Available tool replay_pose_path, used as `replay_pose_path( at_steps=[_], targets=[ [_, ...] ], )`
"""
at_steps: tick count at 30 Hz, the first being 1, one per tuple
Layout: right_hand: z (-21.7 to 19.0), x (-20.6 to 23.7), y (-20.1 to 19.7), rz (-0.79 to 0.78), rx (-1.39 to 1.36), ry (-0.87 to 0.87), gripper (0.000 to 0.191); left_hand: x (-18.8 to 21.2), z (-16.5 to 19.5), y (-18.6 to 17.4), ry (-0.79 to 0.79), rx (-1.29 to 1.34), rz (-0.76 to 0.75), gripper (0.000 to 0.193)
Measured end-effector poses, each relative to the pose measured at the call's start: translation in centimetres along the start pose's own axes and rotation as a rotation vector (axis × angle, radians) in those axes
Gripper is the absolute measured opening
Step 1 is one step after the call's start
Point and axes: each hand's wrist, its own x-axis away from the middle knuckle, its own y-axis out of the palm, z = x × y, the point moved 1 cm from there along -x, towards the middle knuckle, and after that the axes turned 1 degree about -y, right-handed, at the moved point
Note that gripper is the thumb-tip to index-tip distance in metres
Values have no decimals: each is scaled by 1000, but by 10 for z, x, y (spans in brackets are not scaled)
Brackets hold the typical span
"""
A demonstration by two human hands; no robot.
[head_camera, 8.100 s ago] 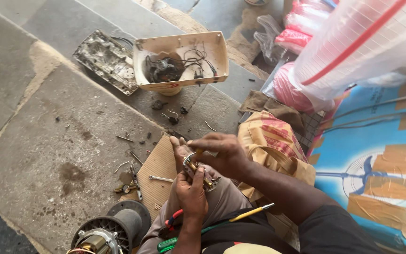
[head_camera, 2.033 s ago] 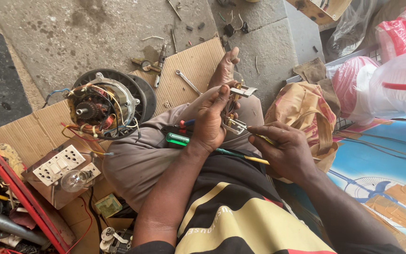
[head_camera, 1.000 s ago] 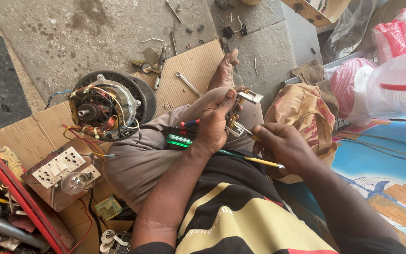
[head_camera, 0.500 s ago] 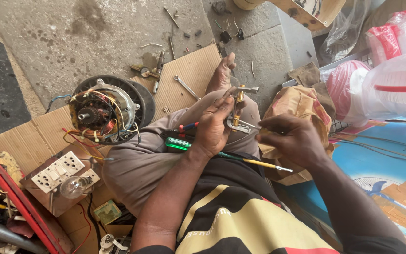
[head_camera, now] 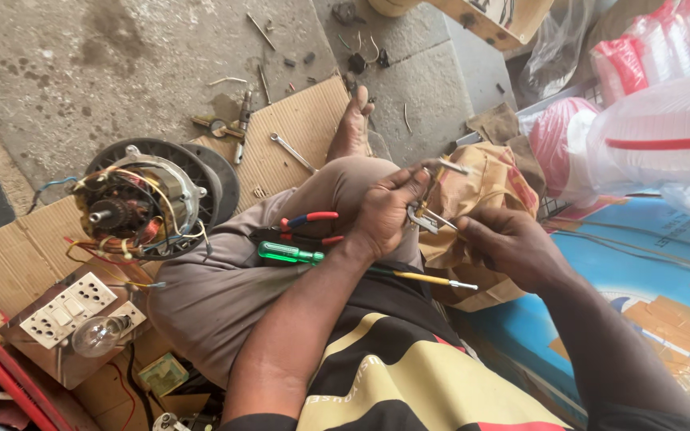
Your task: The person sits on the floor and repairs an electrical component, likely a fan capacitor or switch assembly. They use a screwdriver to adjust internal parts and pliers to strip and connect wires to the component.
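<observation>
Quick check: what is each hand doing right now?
Left hand: closed on a small metal part.
Right hand: fingers pinching that same part.

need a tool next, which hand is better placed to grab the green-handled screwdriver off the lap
Left, probably. The left hand grips the small metal part just beside the green-handled screwdriver on the thigh, though it would have to hand the part over. The right hand pinches the part from the far side.

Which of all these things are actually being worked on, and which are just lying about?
In hand:
left hand and right hand, both on the small metal bracket part

Lying about:
green-handled screwdriver
red-handled pliers
fan motor with copper windings
silver spanner
clear glass bulb
</observation>
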Motion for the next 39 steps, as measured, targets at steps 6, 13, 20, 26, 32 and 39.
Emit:
replay_pose_path(
  at_steps=[6,13,20,26,32,39],
  targets=[
    [3,-5,2,159,122,-226,33,5,4,-5,45,-77,75,33],
    [2,-1,12,150,94,-265,36,6,4,-7,69,-181,92,34],
    [5,-8,17,-8,-225,149,39,10,3,-12,81,-195,35,33],
    [20,-2,20,326,329,-409,31,8,4,-13,98,-257,12,33],
    [24,-6,18,-32,-115,24,34,11,6,-13,78,-294,8,32],
    [21,-9,19,50,-37,63,38,13,8,-10,77,-291,12,32]
  ],
)
